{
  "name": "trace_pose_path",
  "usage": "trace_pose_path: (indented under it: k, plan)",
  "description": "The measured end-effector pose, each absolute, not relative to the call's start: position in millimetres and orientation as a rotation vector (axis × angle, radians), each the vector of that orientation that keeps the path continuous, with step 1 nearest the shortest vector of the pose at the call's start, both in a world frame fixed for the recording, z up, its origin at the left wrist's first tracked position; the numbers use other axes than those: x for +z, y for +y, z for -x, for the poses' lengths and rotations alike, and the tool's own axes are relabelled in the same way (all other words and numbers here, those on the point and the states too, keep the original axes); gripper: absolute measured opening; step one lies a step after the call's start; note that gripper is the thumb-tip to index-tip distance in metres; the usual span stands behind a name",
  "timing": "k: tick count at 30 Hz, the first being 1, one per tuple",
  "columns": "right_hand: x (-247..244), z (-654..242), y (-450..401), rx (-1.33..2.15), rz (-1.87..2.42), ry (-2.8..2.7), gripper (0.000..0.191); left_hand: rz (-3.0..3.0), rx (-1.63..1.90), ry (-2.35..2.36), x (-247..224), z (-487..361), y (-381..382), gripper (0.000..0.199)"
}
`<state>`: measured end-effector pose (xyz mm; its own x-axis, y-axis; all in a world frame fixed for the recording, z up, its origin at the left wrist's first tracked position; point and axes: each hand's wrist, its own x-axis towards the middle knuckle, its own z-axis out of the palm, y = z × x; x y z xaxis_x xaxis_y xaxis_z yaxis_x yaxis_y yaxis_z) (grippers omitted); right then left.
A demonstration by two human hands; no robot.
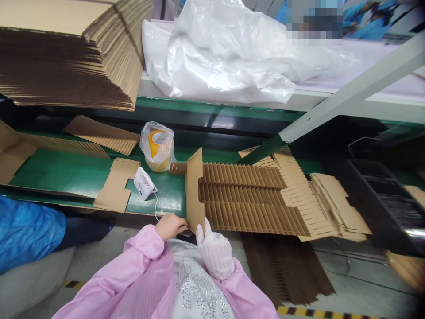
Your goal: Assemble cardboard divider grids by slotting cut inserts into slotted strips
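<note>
An upright cardboard end panel (195, 188) stands at the left end of a slotted cardboard divider grid (245, 195). My left hand (171, 227), bare, pinches the panel's near bottom corner from the left with its fingers closed. On the panel's right side, my right hand (215, 251) in a white glove grips the same near edge between thumb and fingers. The grid's many thin strips stand in rows and lean slightly. Part of the right hand's fingertips is hidden against the panel.
A small white fan (144, 183) and a bagged tape roll (157, 146) stand left on the green surface (169, 190). Flat slotted sheets (338, 204) lie right. Stacked cardboard (116, 57) and plastic bags (226, 53) sit behind. A slanting metal beam (352, 91) crosses at right; a blue sleeve (29, 230) shows left.
</note>
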<state>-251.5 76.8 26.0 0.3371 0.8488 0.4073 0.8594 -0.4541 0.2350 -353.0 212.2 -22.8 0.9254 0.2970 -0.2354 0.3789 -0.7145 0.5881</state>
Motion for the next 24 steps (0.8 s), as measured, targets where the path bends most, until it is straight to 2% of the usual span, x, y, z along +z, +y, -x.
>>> trace_pose_path:
  k: [13, 19, 24]
  plan:
    - [10.1, 256.5, 76.4, -0.663, 2.587, -1.62, 0.042, -2.422, -0.17, 0.494, -22.6, 354.9, 210.0, 0.019]
    - [8.6, 257.6, 76.5, -0.516, 2.601, -1.525, 0.045, -2.427, -0.138, 0.494, -24.7, 355.2, 210.8, 0.02]
    - [5.7, 257.1, 78.5, -0.569, 2.582, -1.589, 0.041, -2.424, -0.15, 0.496, -24.2, 354.8, 210.8, 0.019]
